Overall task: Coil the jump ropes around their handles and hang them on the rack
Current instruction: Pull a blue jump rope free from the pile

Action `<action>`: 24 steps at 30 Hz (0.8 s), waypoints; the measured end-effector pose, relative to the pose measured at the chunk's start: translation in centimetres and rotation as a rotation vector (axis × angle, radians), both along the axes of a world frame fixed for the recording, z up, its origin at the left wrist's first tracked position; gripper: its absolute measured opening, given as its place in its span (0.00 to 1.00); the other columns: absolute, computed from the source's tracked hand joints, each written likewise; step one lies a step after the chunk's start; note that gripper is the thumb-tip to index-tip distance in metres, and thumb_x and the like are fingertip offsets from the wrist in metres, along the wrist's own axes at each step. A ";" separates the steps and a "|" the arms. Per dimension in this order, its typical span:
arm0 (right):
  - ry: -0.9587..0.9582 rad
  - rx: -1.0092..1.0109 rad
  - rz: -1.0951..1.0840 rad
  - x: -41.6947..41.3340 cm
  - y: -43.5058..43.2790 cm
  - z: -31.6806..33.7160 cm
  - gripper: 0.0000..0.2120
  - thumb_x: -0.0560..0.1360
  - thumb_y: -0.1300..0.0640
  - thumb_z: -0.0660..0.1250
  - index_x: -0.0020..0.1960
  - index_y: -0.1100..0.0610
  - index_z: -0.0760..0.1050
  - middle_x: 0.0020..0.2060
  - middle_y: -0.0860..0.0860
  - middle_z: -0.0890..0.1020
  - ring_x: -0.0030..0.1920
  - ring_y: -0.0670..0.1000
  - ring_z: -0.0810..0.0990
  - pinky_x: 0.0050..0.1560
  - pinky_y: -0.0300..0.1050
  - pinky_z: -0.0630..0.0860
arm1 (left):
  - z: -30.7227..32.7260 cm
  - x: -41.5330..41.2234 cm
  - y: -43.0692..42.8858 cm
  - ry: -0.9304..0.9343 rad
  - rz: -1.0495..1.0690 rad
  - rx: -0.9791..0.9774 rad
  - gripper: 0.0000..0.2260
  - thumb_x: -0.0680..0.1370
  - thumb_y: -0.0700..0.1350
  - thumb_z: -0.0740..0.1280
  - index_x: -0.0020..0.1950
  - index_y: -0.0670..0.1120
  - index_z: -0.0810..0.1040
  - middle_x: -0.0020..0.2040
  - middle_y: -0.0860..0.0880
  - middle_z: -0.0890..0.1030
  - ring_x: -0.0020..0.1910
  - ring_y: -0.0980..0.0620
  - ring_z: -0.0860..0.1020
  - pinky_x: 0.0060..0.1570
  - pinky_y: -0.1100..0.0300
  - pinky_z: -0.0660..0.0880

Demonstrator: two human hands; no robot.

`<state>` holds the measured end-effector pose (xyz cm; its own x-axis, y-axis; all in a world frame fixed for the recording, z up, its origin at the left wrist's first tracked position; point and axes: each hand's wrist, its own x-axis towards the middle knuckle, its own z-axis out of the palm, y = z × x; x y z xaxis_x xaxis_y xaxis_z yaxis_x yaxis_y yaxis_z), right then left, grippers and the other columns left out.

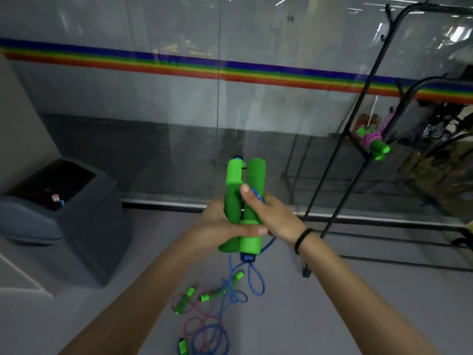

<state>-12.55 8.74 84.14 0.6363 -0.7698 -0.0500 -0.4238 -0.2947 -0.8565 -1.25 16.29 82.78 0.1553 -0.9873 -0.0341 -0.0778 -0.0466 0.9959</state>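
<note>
Jump rope handles (246,180) stand upright mid-scene, gripped together by my left hand (220,224); my right hand (277,217) pinches their blue cord (258,196) against them. Left, a dark bin (84,221) holds one small object (55,198).

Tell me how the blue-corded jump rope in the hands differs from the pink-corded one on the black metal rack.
The blue-corded jump rope is gripped by the left hand and right hand; the pink-corded jump rope hangs on the black metal rack. The blue one's cord hangs loose; the pink one's is wound round its handles. Both have green foam handles.
</note>
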 end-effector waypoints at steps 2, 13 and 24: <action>0.154 -0.040 0.060 -1.3 -0.4 1.3 0.22 0.70 0.36 0.62 0.31 0.54 0.71 0.26 0.49 0.72 0.28 0.48 0.70 0.30 0.38 0.67 | 0.1 0.9 1.0 -0.098 -0.064 0.052 0.14 0.65 0.33 0.75 0.48 0.40 0.79 0.41 0.47 0.82 0.40 0.54 0.79 0.40 0.64 0.77; -0.308 -0.114 -0.542 -6.9 -6.6 3.0 0.17 0.77 0.51 0.62 0.32 0.57 0.74 0.25 0.51 0.74 0.27 0.46 0.69 0.26 0.34 0.64 | -0.3 6.6 5.4 -0.249 -0.412 0.237 0.15 0.64 0.28 0.74 0.44 0.45 0.79 0.38 0.55 0.84 0.39 0.60 0.81 0.39 0.68 0.75; 0.442 0.215 -0.512 -10.6 -6.8 -12.2 0.08 0.77 0.55 0.60 0.39 0.56 0.70 0.41 0.56 0.75 0.43 0.52 0.74 0.47 0.44 0.72 | -0.8 8.3 5.2 0.158 -0.031 -0.080 0.24 0.57 0.37 0.75 0.53 0.38 0.79 0.54 0.52 0.84 0.54 0.58 0.80 0.51 0.68 0.76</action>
